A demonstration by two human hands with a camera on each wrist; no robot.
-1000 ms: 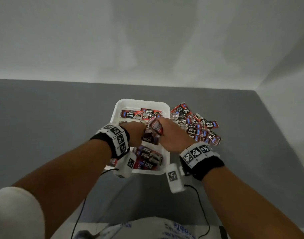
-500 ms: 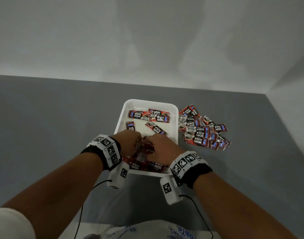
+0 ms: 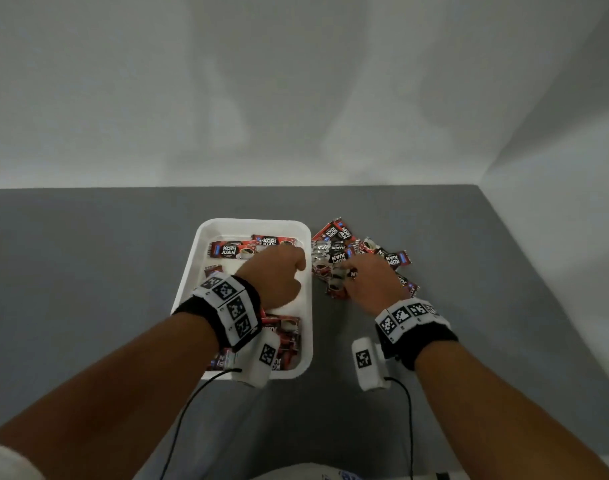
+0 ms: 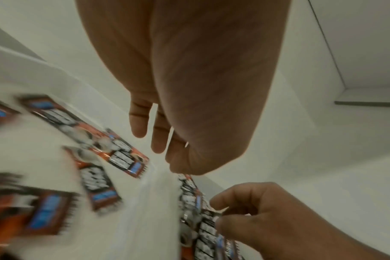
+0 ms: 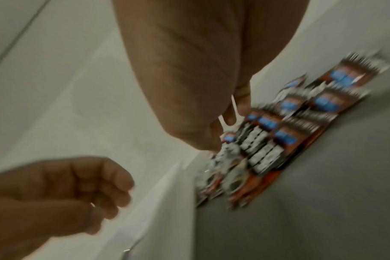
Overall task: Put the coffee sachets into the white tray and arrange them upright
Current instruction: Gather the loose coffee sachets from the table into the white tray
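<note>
Beside white tray (image 3: 192, 268), right hand (image 3: 369, 282) pinching "KOPI JUAN" sachets (image 3: 334, 258), left hand (image 3: 272, 275) loosely curled, empty.

Left hand (image 3: 273, 277) over white tray (image 3: 192, 271); right hand (image 3: 372, 284) on sachet pile (image 3: 337, 244) beside tray.

Your left hand (image 3: 273, 277) hung loosely curled and held nothing, your right hand (image 3: 369, 284) reached forward palm down, fingertips (image 4: 220, 198) pinched together, both forearms extended side by side, wrists banded.
</note>
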